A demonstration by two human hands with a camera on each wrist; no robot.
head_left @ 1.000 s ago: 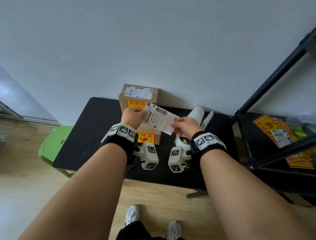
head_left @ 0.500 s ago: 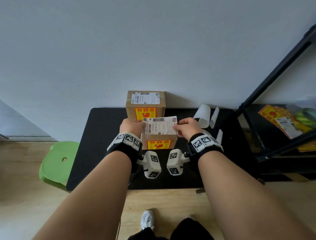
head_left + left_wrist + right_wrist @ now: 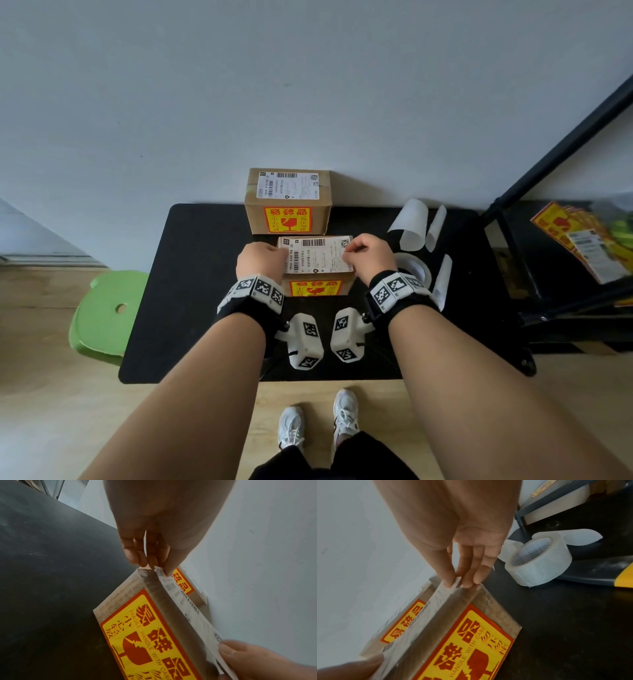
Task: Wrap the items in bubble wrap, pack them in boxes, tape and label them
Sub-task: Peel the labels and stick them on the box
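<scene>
A white shipping label [image 3: 315,255] [image 3: 187,604] [image 3: 426,614] hangs level just above the top of a small cardboard box [image 3: 317,286] [image 3: 130,614] [image 3: 489,607] on the black table [image 3: 191,274]. My left hand [image 3: 262,258] [image 3: 154,561] pinches the label's left end. My right hand [image 3: 368,253] [image 3: 462,578] pinches its right end. The near box carries a yellow and red fragile sticker [image 3: 315,287] [image 3: 145,635] [image 3: 471,642] on its front. A second box [image 3: 288,200] with its own label and fragile sticker stands behind, against the wall.
A roll of clear tape [image 3: 412,270] [image 3: 537,561] lies right of the near box. Curled white backing papers [image 3: 409,224] lie beyond it. A black shelf [image 3: 548,260] at the right holds spare fragile stickers [image 3: 579,236]. A green stool [image 3: 106,311] stands left of the table.
Both hands turned the tilted label level and lowered it over the near box's top. My head view shifted downward toward the table.
</scene>
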